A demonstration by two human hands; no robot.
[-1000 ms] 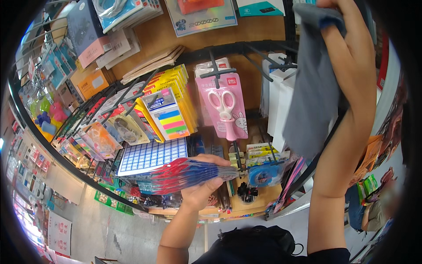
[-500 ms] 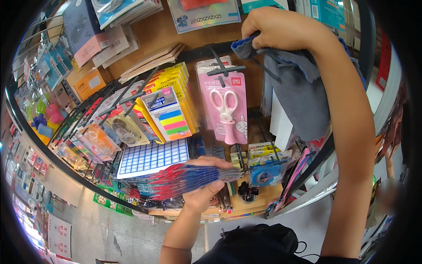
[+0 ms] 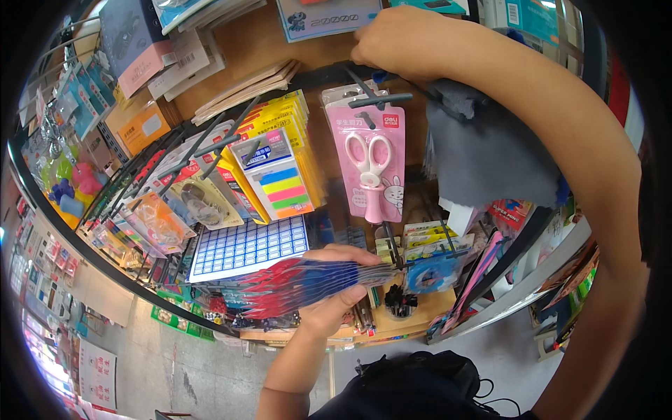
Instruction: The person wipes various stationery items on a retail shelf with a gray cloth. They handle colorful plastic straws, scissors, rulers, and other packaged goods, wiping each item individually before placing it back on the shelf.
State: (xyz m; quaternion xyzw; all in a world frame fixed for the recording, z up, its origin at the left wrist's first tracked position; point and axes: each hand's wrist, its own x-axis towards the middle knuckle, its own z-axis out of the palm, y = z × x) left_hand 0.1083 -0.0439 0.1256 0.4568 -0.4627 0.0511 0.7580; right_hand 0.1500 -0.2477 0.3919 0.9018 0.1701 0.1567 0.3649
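My left hand [image 3: 330, 313] is closed around a stack of flat clear packets [image 3: 297, 285] with red and blue contents, thumb on the near side. The packets fan out to the left at the lower shelf. My right hand [image 3: 395, 45] is up at the dark rack rail, bunching a grey cloth [image 3: 490, 157] with blue edging. Its fingertips are partly hidden behind the hand, and the cloth hangs down to the right below my forearm. Between the hands, a pink card pack of white-handled scissors [image 3: 369, 157] hangs on a black hook [image 3: 381, 100].
Left of the scissors hang yellow packs of coloured sticky tabs [image 3: 283, 185]. Below them lies a blue-and-white label sheet [image 3: 248, 245]. Several black hooks jut toward me. A blue tape roll [image 3: 427, 276] hangs right of my left hand. A metal frame post [image 3: 514, 280] stands at the right.
My right hand has moved left along the rail with the cloth, which has swung out wider. My left hand still holds the packets. The view has shifted slightly.
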